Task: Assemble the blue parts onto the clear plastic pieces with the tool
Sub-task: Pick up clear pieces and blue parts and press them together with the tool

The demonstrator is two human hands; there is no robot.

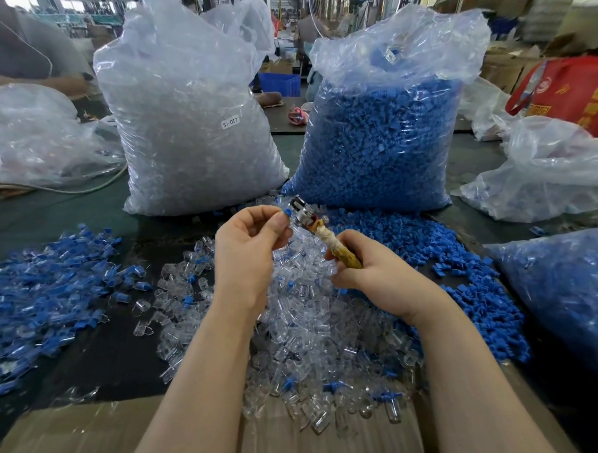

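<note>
My left hand (249,252) pinches a small clear piece with a blue part (286,212) at its tip, held up above the table. My right hand (371,271) grips the taped yellowish handle of a tool (325,237); its metal head (302,210) touches the blue part. Below my hands lies a heap of loose clear plastic pieces (312,332). Loose blue parts (439,254) spread to the right of it. On the left lies a pile of clear pieces with blue parts in them (43,292).
Two tall plastic bags stand behind my hands: one of clear pieces (190,128), one of blue parts (379,137). More bags lie at the left (40,141) and right (561,300). A cardboard sheet (77,438) covers the near table edge. A red bag (569,91) sits far right.
</note>
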